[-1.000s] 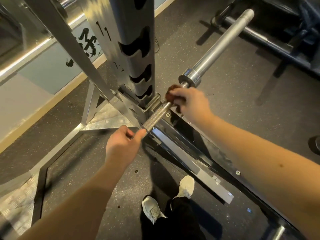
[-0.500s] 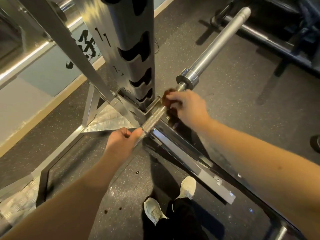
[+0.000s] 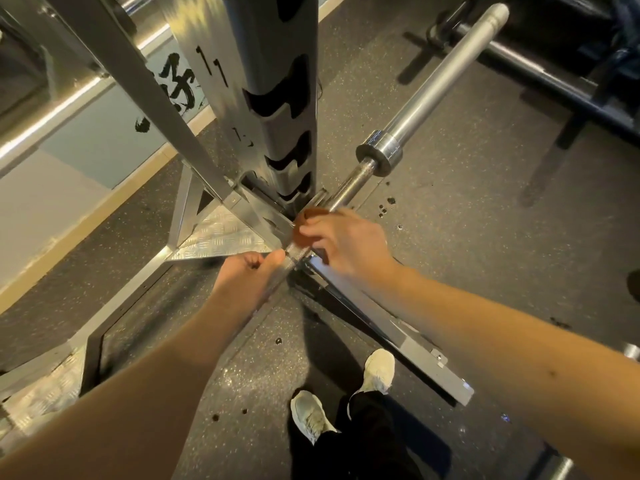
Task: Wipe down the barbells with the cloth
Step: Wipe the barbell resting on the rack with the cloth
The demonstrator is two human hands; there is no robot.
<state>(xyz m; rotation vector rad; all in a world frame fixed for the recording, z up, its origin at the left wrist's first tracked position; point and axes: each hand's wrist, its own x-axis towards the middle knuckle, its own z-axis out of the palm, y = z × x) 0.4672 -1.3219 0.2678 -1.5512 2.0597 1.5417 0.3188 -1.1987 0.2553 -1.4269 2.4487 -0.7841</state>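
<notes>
A steel barbell (image 3: 433, 88) runs diagonally from the upper right down to the middle, resting in the rack at the foot of the upright. My left hand (image 3: 247, 277) grips the knurled shaft below the rack. My right hand (image 3: 346, 242) holds a small reddish-brown cloth (image 3: 310, 216) wrapped against the shaft just above the left hand, a short way below the collar (image 3: 379, 152). Most of the cloth is hidden under my fingers.
The silver rack upright (image 3: 263, 84) with hook slots rises right behind the hands. Its base rails (image 3: 398, 334) spread over the dark rubber floor. Another dark bar (image 3: 540, 76) lies at the upper right. My two feet in pale shoes (image 3: 379, 370) stand below.
My right hand has slid the cloth down the shaft, away from the collar and toward my left hand. The left hand keeps its grip in about the same place.
</notes>
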